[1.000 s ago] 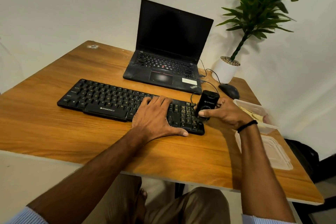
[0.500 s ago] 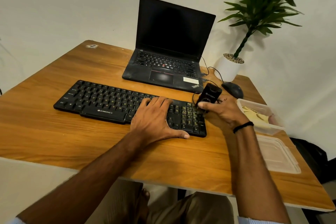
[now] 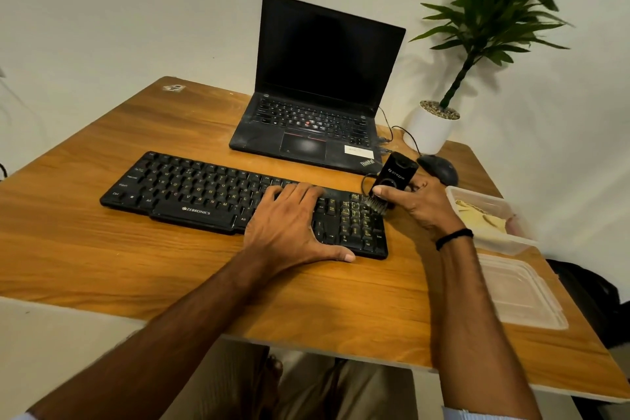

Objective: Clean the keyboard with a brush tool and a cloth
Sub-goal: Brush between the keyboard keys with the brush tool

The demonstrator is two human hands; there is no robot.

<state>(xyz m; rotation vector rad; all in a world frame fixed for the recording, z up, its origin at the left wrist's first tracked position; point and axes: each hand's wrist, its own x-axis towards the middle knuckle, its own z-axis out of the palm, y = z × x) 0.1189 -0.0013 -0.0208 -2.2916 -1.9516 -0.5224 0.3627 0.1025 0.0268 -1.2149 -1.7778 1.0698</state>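
A black full-size keyboard (image 3: 191, 191) lies across the wooden table (image 3: 85, 249). My left hand (image 3: 289, 225) rests flat on its right-centre keys, fingers spread, thumb along the front edge. My right hand (image 3: 422, 204) grips a black brush tool (image 3: 392, 181); its bristles point down and touch the number pad at the keyboard's right end. A yellowish cloth (image 3: 480, 215) lies in a clear plastic container (image 3: 504, 242) to the right.
An open black laptop (image 3: 313, 133) stands behind the keyboard. A black mouse (image 3: 439, 169) and a potted plant (image 3: 433, 126) are at the back right, with cables between them. The container's lid (image 3: 518, 293) lies near the table's right front edge.
My right hand has moved the brush tool a little away from me along the number pad. My left hand stays on the keys.
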